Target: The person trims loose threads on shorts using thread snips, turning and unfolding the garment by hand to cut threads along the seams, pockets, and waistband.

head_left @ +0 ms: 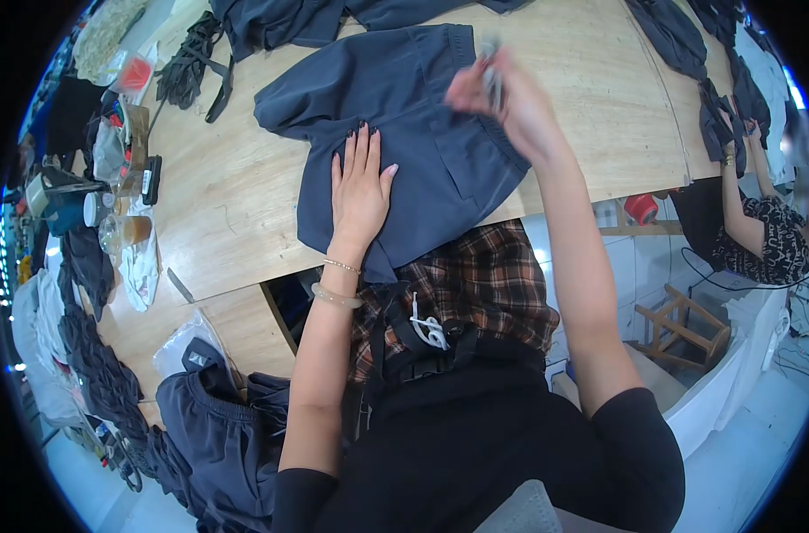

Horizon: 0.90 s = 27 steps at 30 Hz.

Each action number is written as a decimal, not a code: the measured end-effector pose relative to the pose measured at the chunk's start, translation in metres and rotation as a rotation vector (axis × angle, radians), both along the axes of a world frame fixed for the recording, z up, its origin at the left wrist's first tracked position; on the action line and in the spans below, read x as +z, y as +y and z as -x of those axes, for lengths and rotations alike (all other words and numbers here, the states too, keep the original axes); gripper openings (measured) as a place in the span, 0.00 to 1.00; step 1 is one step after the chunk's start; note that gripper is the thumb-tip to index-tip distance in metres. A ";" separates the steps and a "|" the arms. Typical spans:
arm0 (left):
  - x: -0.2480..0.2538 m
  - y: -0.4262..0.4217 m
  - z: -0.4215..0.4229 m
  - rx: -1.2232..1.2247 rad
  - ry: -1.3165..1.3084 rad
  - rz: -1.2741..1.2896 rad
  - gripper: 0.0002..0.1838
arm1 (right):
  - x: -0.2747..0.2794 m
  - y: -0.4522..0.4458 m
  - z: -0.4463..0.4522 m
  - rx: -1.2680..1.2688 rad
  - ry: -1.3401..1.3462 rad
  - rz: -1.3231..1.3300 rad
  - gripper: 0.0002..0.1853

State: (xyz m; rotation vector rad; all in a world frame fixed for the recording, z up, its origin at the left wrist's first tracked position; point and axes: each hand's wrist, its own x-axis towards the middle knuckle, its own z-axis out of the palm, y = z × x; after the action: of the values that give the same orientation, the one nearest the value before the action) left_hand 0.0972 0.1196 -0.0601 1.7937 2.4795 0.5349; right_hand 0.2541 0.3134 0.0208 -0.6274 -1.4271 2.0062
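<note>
Dark grey-blue shorts [396, 124] with an elastic waistband lie on the wooden table in front of me, the waistband toward the right. My left hand [360, 186] rests flat on them, fingers stretched out and slightly spread, pressing on the cloth. Above the waistband, my right hand [511, 98] is blurred by motion, its fingers closed around a small silvery tool [491, 75] whose exact kind is smeared. Whether that hand touches the cloth is hard to tell.
More dark garments [280, 22] lie along the table's far edge, near a bundle of dark straps [191, 67]. Cups [125, 233] and a black phone-like object [151, 180] stand at left. Piled shorts [209, 426] sit lower left. Another person [760, 231] works at right, beside a wooden stool [684, 324].
</note>
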 end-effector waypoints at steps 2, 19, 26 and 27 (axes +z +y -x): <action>0.000 0.001 0.002 -0.003 -0.007 0.013 0.31 | -0.006 -0.029 -0.027 0.442 -0.248 -0.201 0.23; 0.024 0.019 -0.079 -0.264 -0.537 -0.201 0.10 | 0.003 -0.075 -0.143 0.246 -0.434 0.090 0.17; 0.025 0.021 -0.093 -0.141 -0.454 -0.216 0.09 | 0.001 -0.078 -0.134 0.138 -0.391 0.036 0.17; 0.024 0.023 -0.093 -0.127 -0.441 -0.206 0.08 | 0.003 -0.080 -0.133 0.084 -0.392 0.051 0.18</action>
State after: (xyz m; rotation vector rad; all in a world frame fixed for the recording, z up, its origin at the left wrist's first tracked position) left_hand 0.1902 0.1423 -0.0356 1.6546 2.0631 1.0759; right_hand 0.3871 0.2333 0.0239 -1.0436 -1.6506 2.0683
